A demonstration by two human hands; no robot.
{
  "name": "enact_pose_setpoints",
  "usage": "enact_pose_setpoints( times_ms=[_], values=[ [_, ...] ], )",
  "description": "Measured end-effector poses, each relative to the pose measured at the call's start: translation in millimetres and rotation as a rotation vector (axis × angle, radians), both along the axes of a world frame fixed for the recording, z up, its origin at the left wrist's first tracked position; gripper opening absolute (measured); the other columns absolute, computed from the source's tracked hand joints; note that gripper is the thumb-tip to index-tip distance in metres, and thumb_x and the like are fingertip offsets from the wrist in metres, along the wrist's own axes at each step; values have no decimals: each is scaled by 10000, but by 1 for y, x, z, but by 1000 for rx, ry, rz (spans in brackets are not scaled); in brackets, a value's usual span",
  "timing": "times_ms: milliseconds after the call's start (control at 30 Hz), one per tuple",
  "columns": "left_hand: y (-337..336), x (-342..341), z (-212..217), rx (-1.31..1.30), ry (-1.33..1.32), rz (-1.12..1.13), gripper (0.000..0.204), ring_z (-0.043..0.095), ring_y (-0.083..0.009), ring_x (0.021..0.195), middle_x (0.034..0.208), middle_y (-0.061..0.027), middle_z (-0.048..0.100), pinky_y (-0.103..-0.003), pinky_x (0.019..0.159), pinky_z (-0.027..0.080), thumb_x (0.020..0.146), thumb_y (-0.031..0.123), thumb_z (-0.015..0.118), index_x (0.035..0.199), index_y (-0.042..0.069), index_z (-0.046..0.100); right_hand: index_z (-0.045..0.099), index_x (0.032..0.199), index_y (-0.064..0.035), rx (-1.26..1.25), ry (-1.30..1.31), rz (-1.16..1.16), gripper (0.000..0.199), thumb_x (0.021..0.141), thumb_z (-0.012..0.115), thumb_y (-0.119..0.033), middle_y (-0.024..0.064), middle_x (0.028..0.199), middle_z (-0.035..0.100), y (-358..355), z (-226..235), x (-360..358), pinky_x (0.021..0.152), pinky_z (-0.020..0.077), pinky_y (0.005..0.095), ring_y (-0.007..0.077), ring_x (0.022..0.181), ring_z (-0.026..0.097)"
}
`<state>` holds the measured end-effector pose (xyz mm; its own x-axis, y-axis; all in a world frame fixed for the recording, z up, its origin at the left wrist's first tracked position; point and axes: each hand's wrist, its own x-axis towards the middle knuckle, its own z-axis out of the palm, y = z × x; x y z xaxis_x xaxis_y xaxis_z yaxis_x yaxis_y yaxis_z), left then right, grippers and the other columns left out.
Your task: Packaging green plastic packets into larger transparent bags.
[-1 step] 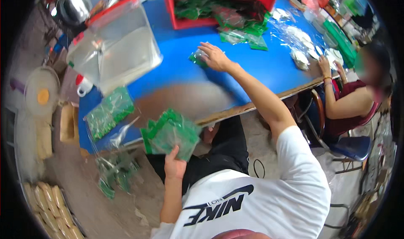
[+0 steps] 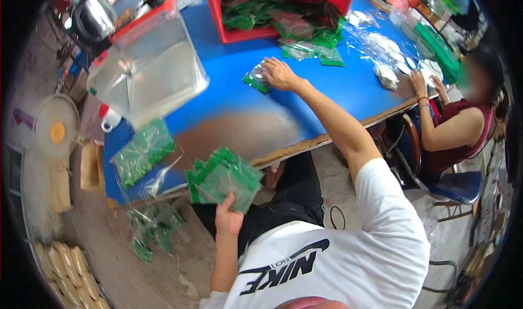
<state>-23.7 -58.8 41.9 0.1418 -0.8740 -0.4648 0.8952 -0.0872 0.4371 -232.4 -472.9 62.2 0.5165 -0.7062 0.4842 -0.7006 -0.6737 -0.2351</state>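
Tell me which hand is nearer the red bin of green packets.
Right. The right hand rests on a packet just below the red bin; the left hand holds a packet stack off the table edge.

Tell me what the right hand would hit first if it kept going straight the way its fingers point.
The right hand lies on a small green-edged packet, fingers pointing up-left across the blue table. Past the packet is bare tabletop, then probably the clear plastic tub, though depth is uncertain.

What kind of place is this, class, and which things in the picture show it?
Probably a small packing workshop: a blue table holds a red crate of green packets, the left hand holds a stack of green packets, and a co-worker sorts alongside.
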Motion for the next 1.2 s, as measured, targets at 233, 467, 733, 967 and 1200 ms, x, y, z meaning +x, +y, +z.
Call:
enact_pose_setpoints(
  times_ms=[233,467,733,967,1200],
  values=[
    [6,-4,-9,-142,-65,-41,568,486,-312,1320,1418,-117,521,-503,1154,355,897,26,638,1430,29,440,616,980,-20,73,240,95,371,920,602,-386,210,1028,603,123,32,22,815,482,481,377,1021,584],
    [-17,-5,16,31,-100,34,574,494,-273,1313,1421,-98,507,-475,1142,374,914,8,625,1448,35,416,654,1082,-44,475,-95,535,309,899,667,-293,205,1029,670,163,68,25,770,525,495,377,936,661],
    [-9,-15,18,131,-171,17,647,447,-320,1364,1460,-129,480,-537,1167,323,883,-22,627,1476,41,376,377,1520,-310,-13,-21,-798,994,710,587,-846,259,1541,323,-171,16,-123,1063,224,744,540,1386,303],
    [6,13,20,14,-147,-38,660,453,-305,1360,1450,-122,492,-533,1171,317,860,-14,663,1460,40,394,361,1536,-284,241,131,-684,1018,733,471,-900,295,1572,253,-131,-8,-67,1117,146,716,561,1440,187],
    [-37,1,48,59,-200,-82,602,467,-291,1346,1445,-118,493,-500,1157,345,909,14,643,1457,28,393,392,1516,-278,251,280,-160,952,773,474,-867,283,1560,286,2,-1,-53,1141,148,704,542,1444,198]
  ],
)
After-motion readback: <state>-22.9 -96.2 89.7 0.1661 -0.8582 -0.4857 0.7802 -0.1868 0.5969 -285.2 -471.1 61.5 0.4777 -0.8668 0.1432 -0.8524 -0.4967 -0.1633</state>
